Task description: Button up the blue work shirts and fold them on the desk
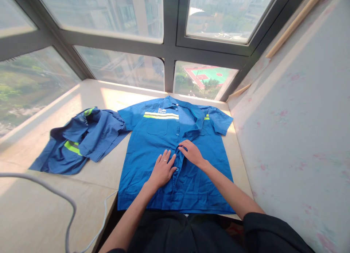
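Head view. Both forearms reach forward from the lower edge, bare, with dark sleeves near the camera. Blue work shirt (pixel 153 151) lies flat and front up on the pale window ledge (pixel 35 209), with its hem toward the person and its collar toward the window; its long axis runs near to far. Left hand (pixel 163 169): palm down, fingers spread, pressing the button placket. Right hand (pixel 193 153): just beside it, fingertips bent onto the placket edge; cannot tell whether it pinches the cloth. A second blue shirt (pixel 82 140) lies crumpled to the left. White cable (pixel 68 202) crosses the ledge's near left.
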Available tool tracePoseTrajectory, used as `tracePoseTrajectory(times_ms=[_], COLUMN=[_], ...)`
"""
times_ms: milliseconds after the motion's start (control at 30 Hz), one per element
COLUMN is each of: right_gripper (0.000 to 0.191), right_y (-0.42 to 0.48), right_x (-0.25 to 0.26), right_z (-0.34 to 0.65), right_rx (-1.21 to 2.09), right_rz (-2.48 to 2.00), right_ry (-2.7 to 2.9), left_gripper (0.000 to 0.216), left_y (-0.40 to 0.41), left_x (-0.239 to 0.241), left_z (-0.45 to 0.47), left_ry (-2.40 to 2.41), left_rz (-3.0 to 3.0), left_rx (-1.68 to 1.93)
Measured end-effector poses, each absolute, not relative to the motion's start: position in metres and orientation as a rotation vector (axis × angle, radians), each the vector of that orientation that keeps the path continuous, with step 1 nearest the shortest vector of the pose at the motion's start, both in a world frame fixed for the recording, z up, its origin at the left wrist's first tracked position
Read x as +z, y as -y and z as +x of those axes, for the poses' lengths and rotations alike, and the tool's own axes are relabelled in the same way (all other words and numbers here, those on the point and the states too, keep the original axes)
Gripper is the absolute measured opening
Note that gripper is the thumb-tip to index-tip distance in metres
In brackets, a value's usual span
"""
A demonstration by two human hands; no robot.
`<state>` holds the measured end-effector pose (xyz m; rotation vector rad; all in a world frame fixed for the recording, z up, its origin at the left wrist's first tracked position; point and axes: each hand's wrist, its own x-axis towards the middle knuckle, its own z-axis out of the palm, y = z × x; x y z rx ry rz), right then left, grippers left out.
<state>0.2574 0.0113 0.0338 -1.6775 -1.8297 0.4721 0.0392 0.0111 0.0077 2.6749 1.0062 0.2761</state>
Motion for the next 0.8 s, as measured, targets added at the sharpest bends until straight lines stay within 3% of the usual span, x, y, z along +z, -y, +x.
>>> tracePoseTrajectory(times_ms=[267,800], right_gripper=[0.056,0.058], right_y=[0.04,0.083], right_x=[-0.007,-0.018], right_z=[0.298,0.331], right_rx=[0.019,-0.141], right_rz=[-2.03,-2.289], right_ry=[1.867,1.948], left_gripper=[0.06,0.075], left_y=[-0.001,-0.012], left_x=[0.001,0.004], left_z=[0.022,0.008], left_ry=[-1.046,-0.872], left_rz=[2.818,2.863], left_rx=[0.258,0.248])
